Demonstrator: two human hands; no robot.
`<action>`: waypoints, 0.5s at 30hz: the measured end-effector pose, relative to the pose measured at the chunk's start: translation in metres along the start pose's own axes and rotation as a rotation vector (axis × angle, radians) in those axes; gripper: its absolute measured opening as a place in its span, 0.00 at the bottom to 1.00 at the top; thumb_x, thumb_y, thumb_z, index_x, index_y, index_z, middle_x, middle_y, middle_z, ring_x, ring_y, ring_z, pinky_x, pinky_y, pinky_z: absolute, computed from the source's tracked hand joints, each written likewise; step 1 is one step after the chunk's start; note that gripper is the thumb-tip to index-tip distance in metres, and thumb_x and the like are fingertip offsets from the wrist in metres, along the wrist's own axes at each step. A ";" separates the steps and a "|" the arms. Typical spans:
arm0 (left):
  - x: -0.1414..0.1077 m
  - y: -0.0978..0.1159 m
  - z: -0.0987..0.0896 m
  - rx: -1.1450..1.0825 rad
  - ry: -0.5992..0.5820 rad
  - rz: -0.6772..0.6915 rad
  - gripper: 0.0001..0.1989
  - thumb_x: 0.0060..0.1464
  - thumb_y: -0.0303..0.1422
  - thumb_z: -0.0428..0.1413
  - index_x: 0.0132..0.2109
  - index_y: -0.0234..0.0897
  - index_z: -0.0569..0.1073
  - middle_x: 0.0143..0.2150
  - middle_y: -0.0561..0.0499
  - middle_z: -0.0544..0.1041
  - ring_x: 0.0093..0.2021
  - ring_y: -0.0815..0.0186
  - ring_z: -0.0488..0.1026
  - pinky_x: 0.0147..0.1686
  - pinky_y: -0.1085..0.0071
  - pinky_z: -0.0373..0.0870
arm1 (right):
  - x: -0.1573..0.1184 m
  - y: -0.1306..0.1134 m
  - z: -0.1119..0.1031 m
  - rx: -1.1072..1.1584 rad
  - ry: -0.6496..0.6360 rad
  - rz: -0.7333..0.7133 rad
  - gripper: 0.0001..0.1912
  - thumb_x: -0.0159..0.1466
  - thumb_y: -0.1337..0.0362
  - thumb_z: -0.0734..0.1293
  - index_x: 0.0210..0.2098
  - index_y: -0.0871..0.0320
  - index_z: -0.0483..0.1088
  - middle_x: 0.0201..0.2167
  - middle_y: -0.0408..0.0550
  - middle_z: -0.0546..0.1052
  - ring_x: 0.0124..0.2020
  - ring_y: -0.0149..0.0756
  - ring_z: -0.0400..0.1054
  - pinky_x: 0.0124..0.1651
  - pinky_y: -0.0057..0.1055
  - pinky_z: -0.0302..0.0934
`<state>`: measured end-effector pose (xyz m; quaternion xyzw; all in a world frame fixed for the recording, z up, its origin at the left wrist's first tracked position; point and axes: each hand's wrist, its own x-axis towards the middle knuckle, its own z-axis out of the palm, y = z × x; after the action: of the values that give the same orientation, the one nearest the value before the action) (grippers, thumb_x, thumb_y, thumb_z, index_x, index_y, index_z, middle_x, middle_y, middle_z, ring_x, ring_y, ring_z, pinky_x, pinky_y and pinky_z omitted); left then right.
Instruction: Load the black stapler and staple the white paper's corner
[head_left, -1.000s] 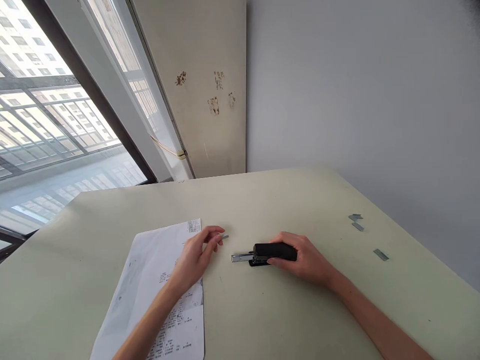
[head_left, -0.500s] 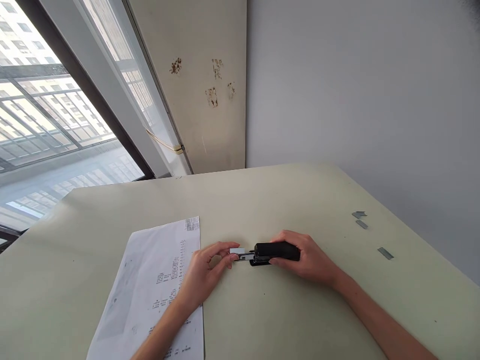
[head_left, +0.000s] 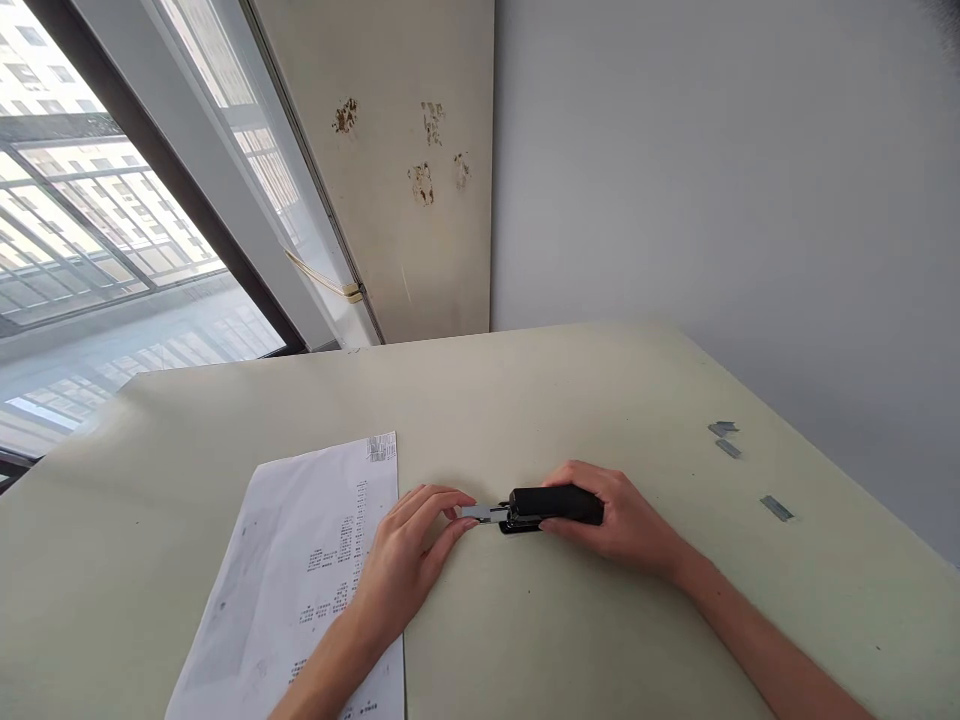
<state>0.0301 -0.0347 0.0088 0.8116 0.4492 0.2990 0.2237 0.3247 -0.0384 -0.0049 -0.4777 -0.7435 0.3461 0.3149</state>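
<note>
Pale tabletop (head_left: 570, 640): left hand (head_left: 409, 550) and staple strip (head_left: 475, 512) newly at stapler (head_left: 555, 502).

One stapler (head_left: 562, 503), one sheet (head_left: 289, 540), perhaps five staple strips (head_left: 776, 508).

Bright daylight came through the dark-framed glass window (head_left: 82, 235) at left, washing out the view outside. Soft shadows lay around the black plastic stapler (head_left: 556, 503) on the pale-green desk (head_left: 630, 650). Small print on the white paper sheet (head_left: 300, 520) looked smeared; the image-edge corner at upper right darkened.
</note>
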 end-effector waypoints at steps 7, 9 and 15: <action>0.000 0.002 0.001 0.013 -0.059 0.001 0.10 0.71 0.40 0.52 0.51 0.45 0.75 0.43 0.50 0.79 0.44 0.61 0.78 0.45 0.64 0.75 | -0.001 -0.001 0.000 0.002 -0.002 0.002 0.11 0.66 0.53 0.73 0.43 0.51 0.76 0.39 0.46 0.81 0.37 0.39 0.73 0.39 0.33 0.66; 0.000 0.002 0.002 0.008 -0.071 -0.002 0.09 0.71 0.40 0.52 0.51 0.45 0.74 0.43 0.50 0.79 0.43 0.61 0.77 0.46 0.64 0.74 | -0.001 -0.001 0.000 0.000 0.004 0.010 0.11 0.66 0.52 0.73 0.43 0.51 0.76 0.39 0.46 0.81 0.37 0.38 0.74 0.39 0.32 0.66; -0.001 0.001 0.005 -0.007 -0.086 -0.045 0.10 0.72 0.41 0.51 0.51 0.45 0.74 0.43 0.49 0.79 0.42 0.61 0.77 0.43 0.65 0.74 | -0.001 -0.001 0.000 0.003 0.003 0.003 0.12 0.66 0.52 0.73 0.43 0.52 0.75 0.40 0.47 0.81 0.38 0.39 0.74 0.40 0.32 0.66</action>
<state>0.0334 -0.0365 0.0059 0.8125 0.4564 0.2605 0.2524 0.3245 -0.0392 -0.0040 -0.4789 -0.7419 0.3470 0.3160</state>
